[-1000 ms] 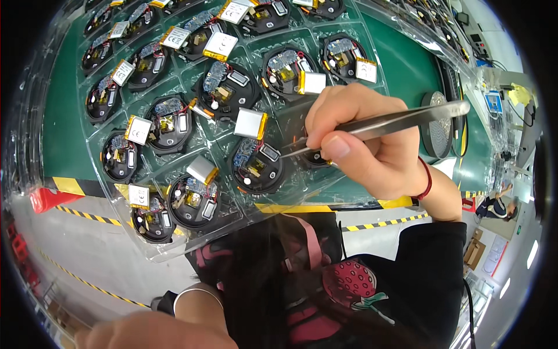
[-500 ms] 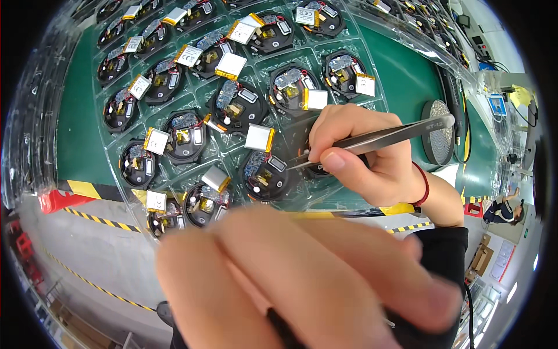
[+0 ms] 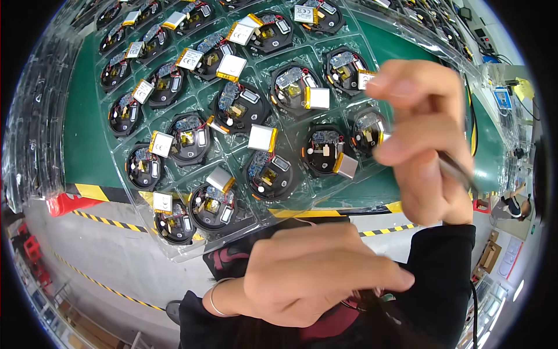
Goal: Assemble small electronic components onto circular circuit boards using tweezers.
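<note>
Inside the right hand [image 3: 427, 139], partly hidden, blurred silver metal tweezers [image 3: 456, 170] seem gripped by curled fingers; probably light, stiff and slick, they suit a mid-shaft pinch. Just left, a round black plastic housing [image 3: 366, 132], likely delicate inside, best held by its rim, sits in the clear plastic tray [image 3: 174, 251]. Below, the left hand [image 3: 308, 273] curls; whether it holds anything I cannot tell.

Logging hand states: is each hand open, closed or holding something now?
Left hand: partly curled, palm hidden; cannot tell whether it holds anything.
Right hand: blurred, closed around metal tweezers.
</note>
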Tool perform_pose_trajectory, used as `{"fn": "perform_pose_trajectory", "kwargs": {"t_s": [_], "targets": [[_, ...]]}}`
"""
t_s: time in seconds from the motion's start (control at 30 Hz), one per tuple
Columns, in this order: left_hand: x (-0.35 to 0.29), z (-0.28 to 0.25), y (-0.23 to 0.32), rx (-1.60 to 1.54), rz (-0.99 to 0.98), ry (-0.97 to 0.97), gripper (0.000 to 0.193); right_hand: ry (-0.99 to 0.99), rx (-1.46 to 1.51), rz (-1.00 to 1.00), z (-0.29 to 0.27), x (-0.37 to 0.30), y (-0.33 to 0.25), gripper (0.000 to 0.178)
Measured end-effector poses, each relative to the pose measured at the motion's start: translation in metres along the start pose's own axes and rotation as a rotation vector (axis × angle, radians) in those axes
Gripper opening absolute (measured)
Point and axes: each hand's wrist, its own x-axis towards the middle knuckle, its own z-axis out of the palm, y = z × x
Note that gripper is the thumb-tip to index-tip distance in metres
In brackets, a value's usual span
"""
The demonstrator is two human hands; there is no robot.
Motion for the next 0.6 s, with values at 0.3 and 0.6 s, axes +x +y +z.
{"fn": "perform_pose_trajectory", "kwargs": {"t_s": [0.3, 0.6], "targets": [[0.010, -0.011, -0.011, 0.314, 0.131, -0.027, 0.013, -0.349, 0.510, 0.222, -0.014, 0.029, -0.051, 0.017], [0.032, 0.026, 0.098, 1.781, -0.362, -0.306, 0.010, -0.711, 1.082, 0.239, -0.025, 0.031, -0.029, 0.019]]}}
